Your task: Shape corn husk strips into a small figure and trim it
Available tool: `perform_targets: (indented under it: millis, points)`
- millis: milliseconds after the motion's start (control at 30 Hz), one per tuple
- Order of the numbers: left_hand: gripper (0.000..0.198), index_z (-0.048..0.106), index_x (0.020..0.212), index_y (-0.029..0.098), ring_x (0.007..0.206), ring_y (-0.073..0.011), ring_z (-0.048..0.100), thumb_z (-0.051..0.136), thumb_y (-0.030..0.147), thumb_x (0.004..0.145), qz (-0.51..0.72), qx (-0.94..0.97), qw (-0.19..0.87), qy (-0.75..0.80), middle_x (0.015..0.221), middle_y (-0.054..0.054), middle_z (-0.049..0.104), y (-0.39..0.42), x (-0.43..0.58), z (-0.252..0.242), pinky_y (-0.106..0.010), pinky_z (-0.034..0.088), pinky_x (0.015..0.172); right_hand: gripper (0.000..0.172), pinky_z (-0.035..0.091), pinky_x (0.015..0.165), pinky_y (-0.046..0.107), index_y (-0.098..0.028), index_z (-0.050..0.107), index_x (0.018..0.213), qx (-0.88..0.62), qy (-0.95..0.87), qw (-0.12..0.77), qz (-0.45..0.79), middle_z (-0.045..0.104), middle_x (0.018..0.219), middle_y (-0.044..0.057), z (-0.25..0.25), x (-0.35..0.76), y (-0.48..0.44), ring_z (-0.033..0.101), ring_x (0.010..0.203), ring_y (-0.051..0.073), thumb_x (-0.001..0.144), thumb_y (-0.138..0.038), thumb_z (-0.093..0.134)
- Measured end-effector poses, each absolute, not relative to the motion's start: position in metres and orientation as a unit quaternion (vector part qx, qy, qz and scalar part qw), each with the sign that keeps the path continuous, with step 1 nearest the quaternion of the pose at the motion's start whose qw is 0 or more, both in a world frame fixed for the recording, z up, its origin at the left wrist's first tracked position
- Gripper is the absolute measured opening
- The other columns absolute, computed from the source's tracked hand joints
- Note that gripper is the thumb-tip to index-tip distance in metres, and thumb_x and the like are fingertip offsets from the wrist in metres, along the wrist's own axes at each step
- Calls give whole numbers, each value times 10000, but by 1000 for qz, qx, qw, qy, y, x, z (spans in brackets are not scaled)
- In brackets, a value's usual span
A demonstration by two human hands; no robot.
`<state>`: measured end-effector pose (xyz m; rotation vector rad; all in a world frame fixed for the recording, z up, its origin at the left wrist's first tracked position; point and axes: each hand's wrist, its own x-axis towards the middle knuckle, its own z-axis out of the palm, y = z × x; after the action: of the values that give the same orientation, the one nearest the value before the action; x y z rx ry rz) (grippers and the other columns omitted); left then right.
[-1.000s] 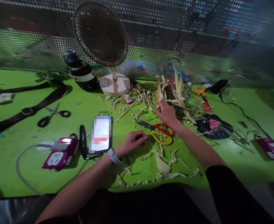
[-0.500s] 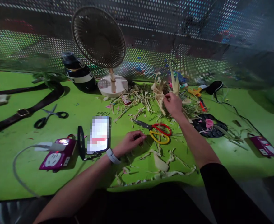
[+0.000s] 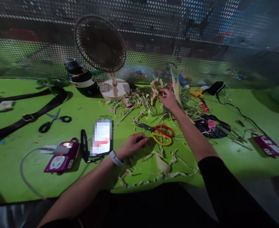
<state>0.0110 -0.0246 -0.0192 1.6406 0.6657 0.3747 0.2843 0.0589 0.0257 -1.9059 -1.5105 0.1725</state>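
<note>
My left hand (image 3: pixel 135 145) rests on the green table with its fingers curled together; whether anything is inside them is hidden. Just right of it lie scissors (image 3: pixel 157 131) with one red and one yellow handle. My right hand (image 3: pixel 168 98) reaches to the pile of dried husks at the back, its fingers closed beside a pale, curled husk piece (image 3: pixel 155 90). What those fingertips pinch is too small to make out. An upright pale husk (image 3: pixel 176 87) stands behind that hand. Husk scraps (image 3: pixel 163 163) lie near the front edge.
A fan (image 3: pixel 115 90), a dark bottle (image 3: pixel 83 79) and a mesh wall stand at the back. Left are a phone (image 3: pixel 101 137), black scissors (image 3: pixel 55 118), a belt (image 3: pixel 41 109) and a purple power strip (image 3: pixel 62 156). A black tray (image 3: pixel 212 126) and another purple strip (image 3: pixel 269 145) lie right.
My right hand has moved a little left and back over the husk pile, and the curled husk beside it has shifted left. My left hand has stayed in place. The view has tilted slightly.
</note>
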Motion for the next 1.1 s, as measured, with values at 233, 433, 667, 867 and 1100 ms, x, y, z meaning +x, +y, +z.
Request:
perform_targets:
  millis: [233, 433, 667, 867, 1100]
  points:
    - [342, 599, 769, 138, 578, -101, 531, 555, 469, 844, 177, 711, 621, 279, 621, 4, 597, -25, 13, -25, -222, 420, 568, 556, 430, 928, 535, -84, 495, 1239, -862, -423, 261, -102, 528, 1279, 268, 29, 345, 43, 496, 1218, 377, 785, -371, 639]
    - [301, 588, 773, 144, 562, -93, 533, 561, 434, 848, 179, 703, 638, 258, 620, 13, 596, -25, 14, -27, -217, 419, 562, 286, 489, 694, 434, -122, 671, 820, -858, -428, 274, -75, 679, 759, 162, 26, 361, 37, 657, 783, 289, 816, -400, 605]
    - [275, 587, 766, 140, 570, -99, 538, 568, 400, 855, 185, 690, 652, 255, 624, 5, 595, -28, 16, -26, -225, 410, 566, 552, 390, 951, 493, -141, 597, 1166, -762, -418, 414, -271, 622, 1189, 251, 66, 344, 9, 582, 1139, 317, 933, -550, 308]
    - [326, 597, 1004, 134, 695, -115, 565, 586, 421, 850, 280, 649, 649, 281, 773, -24, 618, -27, 15, -22, -238, 446, 637, 402, 482, 803, 436, -164, 669, 966, -614, -677, 325, -243, 688, 975, 177, 66, 274, -25, 640, 917, 298, 935, -460, 400]
    - [498, 572, 1118, 191, 1029, -219, 595, 683, 508, 750, 418, 529, 676, 296, 1105, -85, 647, -17, 17, -20, -309, 516, 767, 334, 438, 679, 276, -168, 637, 872, -562, -793, 225, 71, 682, 815, 85, 30, 213, -41, 604, 726, 183, 955, -396, 407]
